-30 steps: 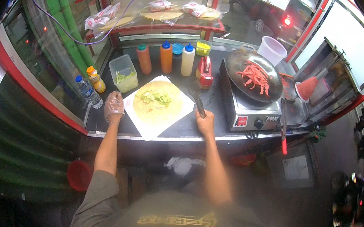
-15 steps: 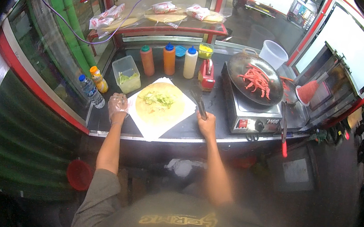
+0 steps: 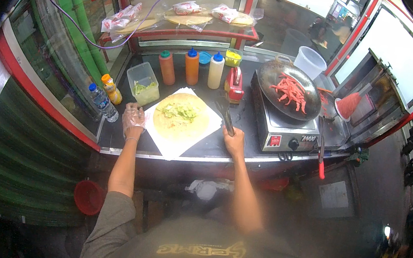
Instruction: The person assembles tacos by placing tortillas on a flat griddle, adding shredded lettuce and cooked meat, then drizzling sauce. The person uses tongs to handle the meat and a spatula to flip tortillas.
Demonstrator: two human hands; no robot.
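My left hand [image 3: 133, 119], in a clear plastic glove, rests on the counter at the left corner of a white paper sheet [image 3: 174, 151]. Its fingers are slightly bent and apart, with nothing seen in them. On the paper lies a round flatbread [image 3: 165, 130], topped in the middle with shredded lettuce [image 3: 184, 112] and bits of sauce. To the right of the paper, my bare right hand [image 3: 234, 141] is closed around dark metal tongs [image 3: 227, 117], which point away from me. Beyond my left hand stands a clear tub [image 3: 144, 93] with some shredded lettuce inside.
Behind the bread stand three squeeze bottles [image 3: 191, 67] and a red tape dispenser [image 3: 234, 85]. At right, a pan [image 3: 271, 98] of reddish meat strips sits on a gas stove [image 3: 278, 130]; a red-handled knife [image 3: 322, 157] juts over the counter edge. Two drink bottles [image 3: 102, 103] stand at left.
Both hands, the bread and the tongs stay nearly where they were. Outside the glass at the far right, the passing vehicle has gone and blurred figures appear.
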